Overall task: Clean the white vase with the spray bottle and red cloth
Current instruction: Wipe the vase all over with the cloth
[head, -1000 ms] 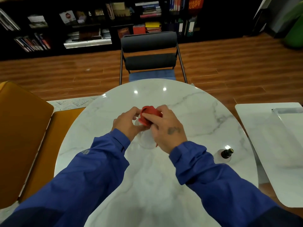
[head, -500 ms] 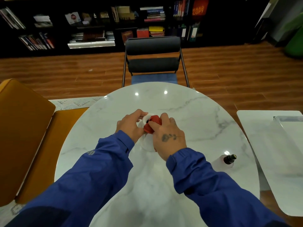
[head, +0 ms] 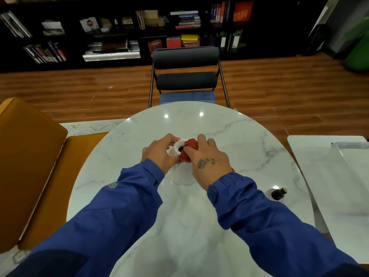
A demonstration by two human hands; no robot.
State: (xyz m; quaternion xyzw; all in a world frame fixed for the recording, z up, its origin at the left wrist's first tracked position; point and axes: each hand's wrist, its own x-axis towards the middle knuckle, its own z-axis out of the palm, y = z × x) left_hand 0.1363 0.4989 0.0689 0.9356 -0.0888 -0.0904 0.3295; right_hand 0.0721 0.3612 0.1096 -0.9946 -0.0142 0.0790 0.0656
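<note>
The white vase [head: 176, 146] stands upright in the middle of the round marble table [head: 229, 140], its dark mouth showing. My left hand [head: 159, 151] grips the vase's neck from the left. My right hand [head: 207, 158] holds the bunched red cloth [head: 189, 148] pressed against the right side of the neck and rim. Most of the vase's body is hidden under my hands. The clear spray bottle [head: 277, 193] with a black top stands alone near the table's right edge.
A black chair with a blue seat [head: 186, 74] faces me across the table. A mustard-yellow chair [head: 26, 152] sits at the left. A white side table [head: 329, 176] with a clear tray [head: 351, 145] is at the right. Dark bookshelves line the far wall.
The red cloth has slid from on top of the vase's mouth down to its right side, uncovering the rim. Both hands stayed on the vase.
</note>
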